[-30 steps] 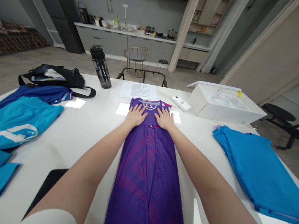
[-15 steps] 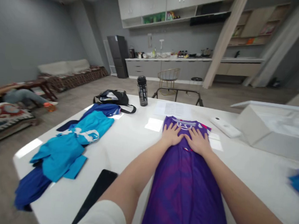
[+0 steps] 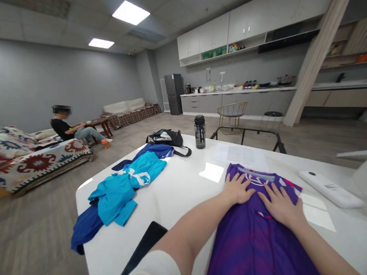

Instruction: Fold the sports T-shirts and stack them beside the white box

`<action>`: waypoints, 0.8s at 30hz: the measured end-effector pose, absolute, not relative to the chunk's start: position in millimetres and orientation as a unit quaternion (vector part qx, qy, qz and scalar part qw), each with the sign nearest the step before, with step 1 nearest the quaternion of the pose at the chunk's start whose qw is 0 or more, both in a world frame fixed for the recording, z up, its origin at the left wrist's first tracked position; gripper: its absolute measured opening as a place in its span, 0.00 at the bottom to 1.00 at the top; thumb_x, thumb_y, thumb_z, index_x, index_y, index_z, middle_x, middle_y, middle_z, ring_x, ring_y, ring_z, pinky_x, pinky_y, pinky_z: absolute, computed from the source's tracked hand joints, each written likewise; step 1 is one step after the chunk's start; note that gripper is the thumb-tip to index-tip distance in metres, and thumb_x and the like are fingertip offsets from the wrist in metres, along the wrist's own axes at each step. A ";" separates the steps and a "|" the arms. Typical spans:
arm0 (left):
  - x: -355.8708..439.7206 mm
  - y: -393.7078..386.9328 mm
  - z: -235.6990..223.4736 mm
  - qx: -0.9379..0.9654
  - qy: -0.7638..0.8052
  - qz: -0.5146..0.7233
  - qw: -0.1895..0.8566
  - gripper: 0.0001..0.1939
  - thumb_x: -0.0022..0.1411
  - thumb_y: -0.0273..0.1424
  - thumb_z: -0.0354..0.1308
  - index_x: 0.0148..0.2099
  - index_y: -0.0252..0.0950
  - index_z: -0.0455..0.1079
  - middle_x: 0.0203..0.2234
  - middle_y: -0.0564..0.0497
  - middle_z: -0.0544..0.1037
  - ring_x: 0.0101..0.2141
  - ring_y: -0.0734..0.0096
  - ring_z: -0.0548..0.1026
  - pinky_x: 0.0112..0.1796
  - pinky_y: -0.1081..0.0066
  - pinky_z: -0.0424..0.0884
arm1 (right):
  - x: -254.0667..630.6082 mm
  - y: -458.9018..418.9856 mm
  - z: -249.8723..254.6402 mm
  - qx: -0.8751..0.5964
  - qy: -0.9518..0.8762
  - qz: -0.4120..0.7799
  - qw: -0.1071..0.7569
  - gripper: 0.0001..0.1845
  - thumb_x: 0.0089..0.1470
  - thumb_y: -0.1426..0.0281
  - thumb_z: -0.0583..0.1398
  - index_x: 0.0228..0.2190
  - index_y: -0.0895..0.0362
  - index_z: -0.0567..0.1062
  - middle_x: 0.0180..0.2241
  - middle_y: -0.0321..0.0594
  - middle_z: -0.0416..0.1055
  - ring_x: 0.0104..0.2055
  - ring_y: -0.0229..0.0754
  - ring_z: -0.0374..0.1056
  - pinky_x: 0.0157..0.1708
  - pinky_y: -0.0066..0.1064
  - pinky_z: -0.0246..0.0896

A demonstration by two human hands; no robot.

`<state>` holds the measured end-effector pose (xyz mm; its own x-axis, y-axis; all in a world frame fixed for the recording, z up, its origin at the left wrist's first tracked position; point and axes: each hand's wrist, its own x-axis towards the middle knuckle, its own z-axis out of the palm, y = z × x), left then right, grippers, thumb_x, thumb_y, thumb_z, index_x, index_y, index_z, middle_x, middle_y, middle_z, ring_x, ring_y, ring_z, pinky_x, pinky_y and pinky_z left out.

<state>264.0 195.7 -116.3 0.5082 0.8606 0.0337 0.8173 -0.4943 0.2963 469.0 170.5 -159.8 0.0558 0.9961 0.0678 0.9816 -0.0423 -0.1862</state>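
"Swinging left, the view: have the hands shifted too?"

"No. The left hand (image 3: 238, 189) and right hand (image 3: 281, 206) stay open, palms flat near the collar of the purple jersey (image 3: 257, 249), on the white table (image 3: 179, 196)."

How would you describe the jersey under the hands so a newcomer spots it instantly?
On the white table, look at the edge nearest the camera wearer. The purple jersey lies flat there, collar pointing away, under the left hand and right hand. It is the only purple garment in view, with a darker pattern, unlike the bunched blue and turquoise garments to its left.
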 end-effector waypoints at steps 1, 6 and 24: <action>264.4 195.9 -117.0 0.860 0.489 0.081 0.123 0.40 0.70 0.57 0.28 0.75 0.45 0.48 0.74 0.50 0.47 0.72 0.58 0.43 0.68 0.44 0.36 | 466.6 169.1 -155.0 -0.726 -0.682 0.047 0.071 0.42 0.61 0.45 0.40 0.70 0.48 0.58 0.73 0.43 0.46 0.74 0.62 0.40 0.65 0.73 0.28; 264.6 199.3 -116.3 0.839 0.519 0.147 0.073 0.34 0.73 0.51 0.31 0.75 0.45 0.49 0.74 0.50 0.48 0.72 0.59 0.45 0.69 0.48 0.42 | 456.5 160.4 -127.9 -0.745 -0.663 0.059 0.041 0.39 0.65 0.46 0.36 0.71 0.45 0.50 0.74 0.38 0.39 0.75 0.57 0.34 0.66 0.70 0.28; 269.8 214.1 -113.0 0.839 0.523 0.125 0.085 0.29 0.75 0.41 0.38 0.71 0.35 0.57 0.72 0.40 0.54 0.71 0.55 0.50 0.68 0.47 0.42 | 453.8 165.8 -104.2 -0.775 -0.623 0.052 0.089 0.33 0.69 0.52 0.42 0.68 0.52 0.60 0.73 0.46 0.46 0.74 0.56 0.39 0.65 0.70 0.31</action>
